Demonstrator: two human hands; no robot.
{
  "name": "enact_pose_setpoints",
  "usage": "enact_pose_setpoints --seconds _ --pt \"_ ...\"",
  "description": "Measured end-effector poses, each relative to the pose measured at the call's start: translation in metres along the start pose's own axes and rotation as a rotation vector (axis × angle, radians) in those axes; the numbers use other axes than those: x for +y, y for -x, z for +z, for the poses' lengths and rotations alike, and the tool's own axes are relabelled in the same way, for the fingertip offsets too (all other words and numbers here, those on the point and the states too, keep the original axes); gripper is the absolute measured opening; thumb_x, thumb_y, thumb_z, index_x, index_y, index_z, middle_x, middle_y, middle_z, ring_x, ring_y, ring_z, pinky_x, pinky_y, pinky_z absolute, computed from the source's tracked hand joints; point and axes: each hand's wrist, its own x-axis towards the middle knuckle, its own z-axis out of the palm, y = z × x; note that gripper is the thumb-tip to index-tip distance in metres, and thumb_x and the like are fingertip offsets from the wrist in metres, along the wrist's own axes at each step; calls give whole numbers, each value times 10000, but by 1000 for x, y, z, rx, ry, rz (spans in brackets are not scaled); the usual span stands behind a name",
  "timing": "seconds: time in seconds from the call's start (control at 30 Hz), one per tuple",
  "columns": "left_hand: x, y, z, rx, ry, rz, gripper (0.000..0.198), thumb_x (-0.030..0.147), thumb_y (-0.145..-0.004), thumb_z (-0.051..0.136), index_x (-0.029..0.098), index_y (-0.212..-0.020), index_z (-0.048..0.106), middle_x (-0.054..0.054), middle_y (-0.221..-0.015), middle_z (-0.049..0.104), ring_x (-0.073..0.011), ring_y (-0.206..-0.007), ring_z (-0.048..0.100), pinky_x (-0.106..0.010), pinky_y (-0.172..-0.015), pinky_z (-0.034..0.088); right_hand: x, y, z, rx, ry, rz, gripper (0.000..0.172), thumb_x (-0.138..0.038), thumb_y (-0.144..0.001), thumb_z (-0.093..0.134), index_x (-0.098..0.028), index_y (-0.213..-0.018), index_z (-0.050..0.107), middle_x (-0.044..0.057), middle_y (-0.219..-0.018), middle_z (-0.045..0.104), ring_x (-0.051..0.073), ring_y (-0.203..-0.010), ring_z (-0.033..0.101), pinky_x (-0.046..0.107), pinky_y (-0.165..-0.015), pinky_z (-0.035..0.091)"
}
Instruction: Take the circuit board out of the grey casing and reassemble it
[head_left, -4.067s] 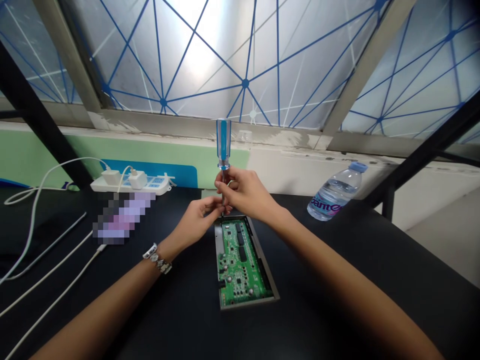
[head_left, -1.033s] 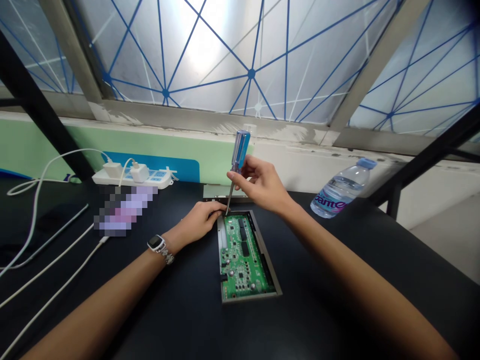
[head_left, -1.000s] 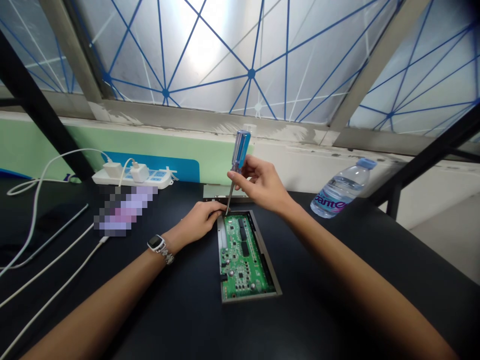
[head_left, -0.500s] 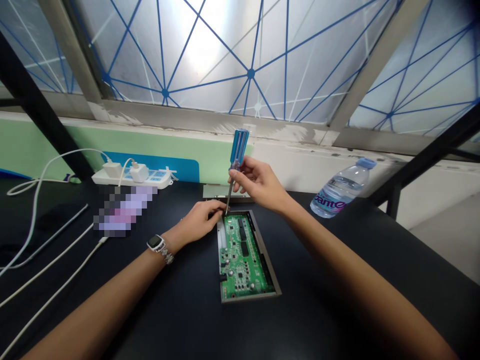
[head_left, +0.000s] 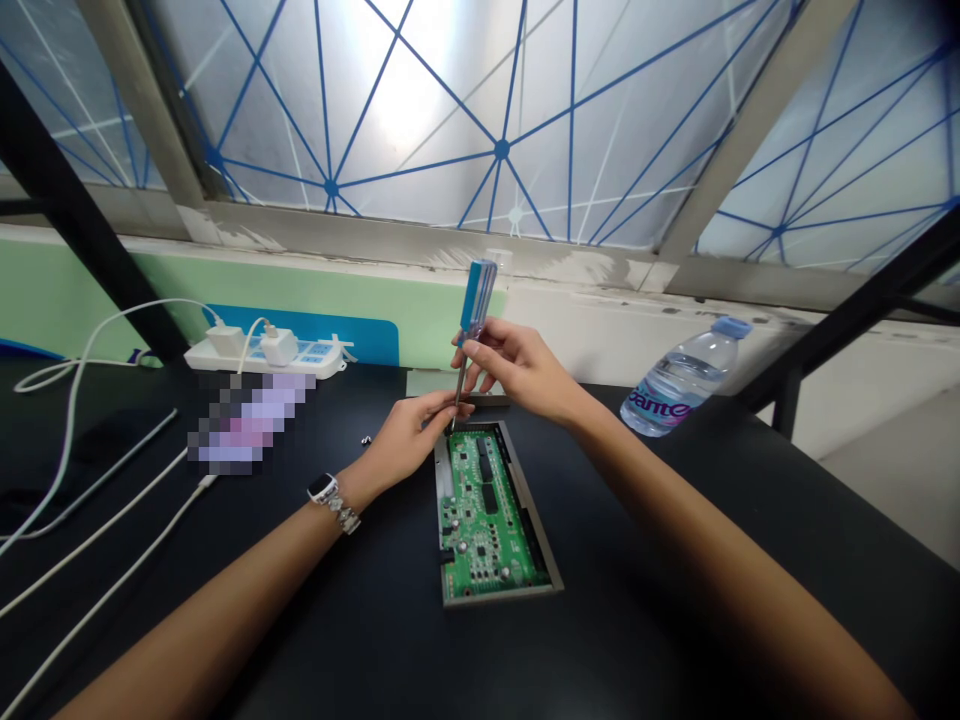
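Observation:
A screwdriver (head_left: pixel 478 300) with a blue and clear handle stands nearly upright, tilted slightly right at the top. My right hand (head_left: pixel 521 370) is closed around the lower part of its handle. Lower down, my left hand (head_left: pixel 409 435) pinches the metal shaft close to the tip. That tip meets the upper left corner of a green circuit board (head_left: pixel 487 510), which sits in a grey metal frame (head_left: pixel 541 535) on the black table. My left fingers partly cover the spot around the tip. Small shiny pieces, apparently screws (head_left: pixel 366 440), lie left of my left hand.
Behind my hands lies a pale flat panel (head_left: pixel 424 382). A water bottle (head_left: pixel 675 380) leans at the right beside a black metal bar. To the left are a white power strip (head_left: pixel 300 355) with plugged-in chargers, a blurred-out item (head_left: pixel 251 425) and white cables (head_left: pixel 112 530). Windows rise behind the table.
My left hand has shifted right and slightly up, its fingers now at the screwdriver shaft, uncovering the small shiny pieces. The screwdriver's handle has turned a little in my right hand.

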Motion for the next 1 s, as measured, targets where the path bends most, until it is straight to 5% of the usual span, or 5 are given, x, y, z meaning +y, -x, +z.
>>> enact_pose_setpoints --seconds 0.23,0.43,1.0 --pt "1 1 -1 66 37 -23 311 310 -976 573 138 -1185 727 -121 -1144 765 -262 -1072 717 -389 -997 532 0 2 3 55 25 117 373 -423 -841 729 -183 -1072 563 70 -1016 681 143 -675 683 265 -560 540" --pt "5 1 0 114 8 -36 309 314 -955 602 158 -1175 752 -102 -1137 775 -267 -1063 724 -394 -980 547 4 1 6 49 18 264 299 -374 -772 797 -184 -787 565 42 -700 695 181 -656 706 293 -597 549" --pt "5 -2 3 230 -28 -68 196 320 -856 721 151 -930 788 -74 -951 804 -260 -916 748 -344 -835 584 -1 1 3 9 49 229 157 -272 -819 720 -120 -853 698 60 -686 723 155 -603 682 287 -597 553"
